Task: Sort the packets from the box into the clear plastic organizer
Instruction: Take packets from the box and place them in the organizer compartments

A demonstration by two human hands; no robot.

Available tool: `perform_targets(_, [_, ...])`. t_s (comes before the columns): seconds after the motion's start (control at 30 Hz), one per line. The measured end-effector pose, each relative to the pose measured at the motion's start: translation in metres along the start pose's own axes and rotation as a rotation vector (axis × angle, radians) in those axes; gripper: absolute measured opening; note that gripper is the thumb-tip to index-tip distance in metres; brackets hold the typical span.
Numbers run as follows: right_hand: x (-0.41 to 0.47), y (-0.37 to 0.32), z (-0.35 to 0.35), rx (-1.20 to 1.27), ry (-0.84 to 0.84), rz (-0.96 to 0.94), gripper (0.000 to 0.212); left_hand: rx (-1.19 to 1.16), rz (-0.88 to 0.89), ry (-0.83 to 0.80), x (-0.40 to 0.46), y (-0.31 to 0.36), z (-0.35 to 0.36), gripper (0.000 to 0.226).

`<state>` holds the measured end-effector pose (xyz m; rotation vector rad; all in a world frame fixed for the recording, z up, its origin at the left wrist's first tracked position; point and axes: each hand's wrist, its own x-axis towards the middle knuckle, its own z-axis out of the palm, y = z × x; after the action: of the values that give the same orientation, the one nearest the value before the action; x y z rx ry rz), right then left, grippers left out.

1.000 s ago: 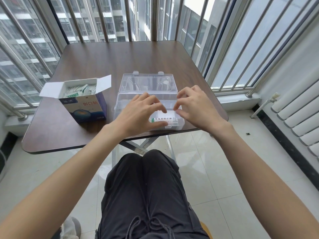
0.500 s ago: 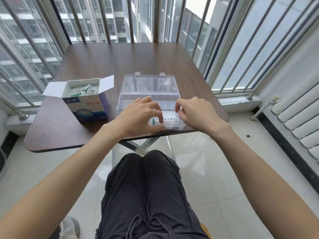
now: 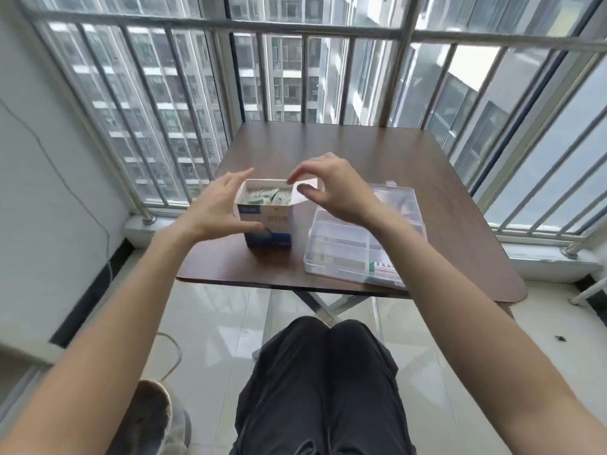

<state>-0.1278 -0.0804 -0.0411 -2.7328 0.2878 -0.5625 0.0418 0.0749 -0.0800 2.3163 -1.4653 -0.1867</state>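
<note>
The blue and white box (image 3: 267,229) stands open on the brown table (image 3: 460,224), with several packets (image 3: 266,195) showing inside. My left hand (image 3: 213,208) cups the box's left side, thumb across its front face. My right hand (image 3: 331,188) hovers over the box's right flap (image 3: 308,187) with loosely curled fingers; thumb and forefinger sit slightly apart and hold nothing. To the right lies the clear plastic organizer (image 3: 341,254) with its lid tipped back. A white packet with a green stripe (image 3: 382,269) lies in its near right compartment.
The organizer's front edge sits close to the table's near edge. Metal window bars (image 3: 295,77) rise behind the table and along the right. A white wall (image 3: 49,159) is on the left. My knees (image 3: 325,372) are below the table, and a shoe (image 3: 151,418) is on the tiled floor.
Both hands left the packet in the organizer and moved left to the box. My view swung left and up, so the box is now central and the organizer at right.
</note>
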Motion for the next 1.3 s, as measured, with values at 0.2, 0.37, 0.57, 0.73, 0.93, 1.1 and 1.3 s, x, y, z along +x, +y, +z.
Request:
perform_targets(0.2, [0.060, -0.014, 0.016, -0.335, -0.299, -0.081, 0.028, -0.089, 0.001, 0.060, 0.000, -0.005, 0.007, 0.084])
perform_targets(0.37, [0.066, -0.017, 0.025, -0.200, -0.402, -0.119, 0.020, -0.082, 0.013, 0.093, 0.001, -0.009, 0.011, 0.083])
perform_targets(0.57, [0.069, -0.019, 0.034, -0.117, -0.424, -0.172, 0.015, -0.079, 0.004, 0.093, 0.005, -0.016, 0.015, 0.081])
perform_targets(0.73, [0.069, -0.009, 0.039, -0.029, -0.363, -0.078, 0.015, -0.084, 0.003, 0.099, 0.005, -0.016, 0.014, 0.080])
perform_targets(0.93, [0.071, -0.002, 0.032, 0.042, -0.194, -0.027, 0.013, -0.087, -0.008, 0.118, 0.007, -0.016, 0.014, 0.082])
perform_targets(1.1, [0.074, 0.002, 0.027, 0.155, -0.013, 0.015, 0.012, -0.098, -0.031, 0.102, 0.016, -0.020, 0.014, 0.084])
perform_targets(1.3, [0.080, 0.011, 0.029, 0.237, 0.095, 0.062, 0.016, -0.114, -0.056, 0.087, 0.027, -0.020, 0.010, 0.085])
